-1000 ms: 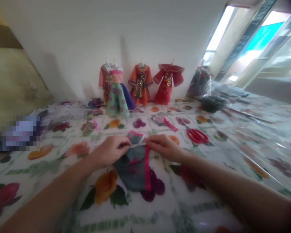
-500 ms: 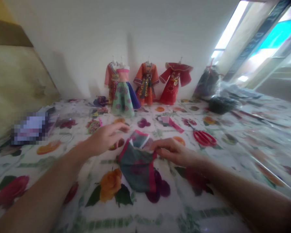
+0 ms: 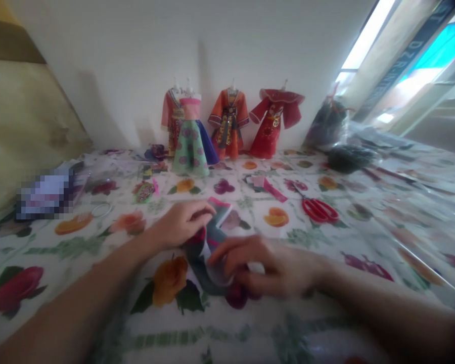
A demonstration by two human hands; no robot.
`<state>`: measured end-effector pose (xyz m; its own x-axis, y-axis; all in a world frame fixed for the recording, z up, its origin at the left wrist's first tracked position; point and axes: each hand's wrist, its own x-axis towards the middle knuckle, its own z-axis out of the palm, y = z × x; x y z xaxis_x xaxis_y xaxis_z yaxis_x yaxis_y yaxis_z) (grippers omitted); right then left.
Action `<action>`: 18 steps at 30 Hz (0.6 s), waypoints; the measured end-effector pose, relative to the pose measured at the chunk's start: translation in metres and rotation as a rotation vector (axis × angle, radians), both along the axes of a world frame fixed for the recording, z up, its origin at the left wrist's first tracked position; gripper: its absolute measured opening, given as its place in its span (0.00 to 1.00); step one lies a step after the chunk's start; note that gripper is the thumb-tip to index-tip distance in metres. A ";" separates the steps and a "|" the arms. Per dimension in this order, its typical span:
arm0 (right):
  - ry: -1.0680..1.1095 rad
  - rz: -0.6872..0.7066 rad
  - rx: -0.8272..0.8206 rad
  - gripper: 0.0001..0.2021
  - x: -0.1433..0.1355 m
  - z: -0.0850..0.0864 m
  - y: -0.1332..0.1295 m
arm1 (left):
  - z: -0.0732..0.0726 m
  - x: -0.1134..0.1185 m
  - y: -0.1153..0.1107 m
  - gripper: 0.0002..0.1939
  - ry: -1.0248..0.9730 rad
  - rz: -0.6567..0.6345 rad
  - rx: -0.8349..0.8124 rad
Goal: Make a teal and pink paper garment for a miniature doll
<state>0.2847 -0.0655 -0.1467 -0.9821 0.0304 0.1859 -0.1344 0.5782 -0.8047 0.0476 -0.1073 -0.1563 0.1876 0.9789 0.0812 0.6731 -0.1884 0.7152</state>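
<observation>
Cloth (image 3: 214, 236), thin and grey-green with bright pink edging, lies loosely folded on a white, fruit-printed tablecloth (image 3: 250, 349). I see the left hand (image 3: 185, 220) pinching its upper left; the right hand (image 3: 260, 263) curls over its lower right, its grip too blurred to tell. I judge it light, limp, easily creased, best held along the pink edging.

The letters "DZR" read on the slanted dark strip (image 3: 408, 56) at upper right, its other letters blurred.
</observation>
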 end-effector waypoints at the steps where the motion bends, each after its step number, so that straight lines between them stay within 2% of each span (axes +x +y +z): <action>1: 0.005 0.044 0.037 0.09 -0.002 -0.002 -0.005 | -0.001 0.002 -0.001 0.13 -0.004 0.013 -0.031; 3: 0.045 0.086 0.109 0.08 -0.006 -0.005 -0.013 | -0.004 0.005 -0.001 0.12 0.027 0.048 -0.068; 5: 0.070 0.048 0.139 0.08 -0.006 -0.004 -0.015 | -0.007 0.006 0.000 0.13 0.100 0.085 -0.044; 8: 0.057 -0.111 0.120 0.09 -0.003 -0.002 -0.009 | -0.013 0.007 0.003 0.15 0.250 0.071 0.023; 11: 0.068 -0.301 0.131 0.12 -0.002 -0.007 0.000 | -0.019 0.007 0.006 0.07 0.344 -0.012 0.064; 13: 0.075 -0.403 0.141 0.13 -0.003 -0.016 0.006 | -0.022 0.007 0.006 0.04 0.347 -0.029 0.084; 18: 0.016 -0.581 0.037 0.13 -0.007 -0.033 0.016 | -0.020 0.006 0.004 0.06 0.297 0.047 0.112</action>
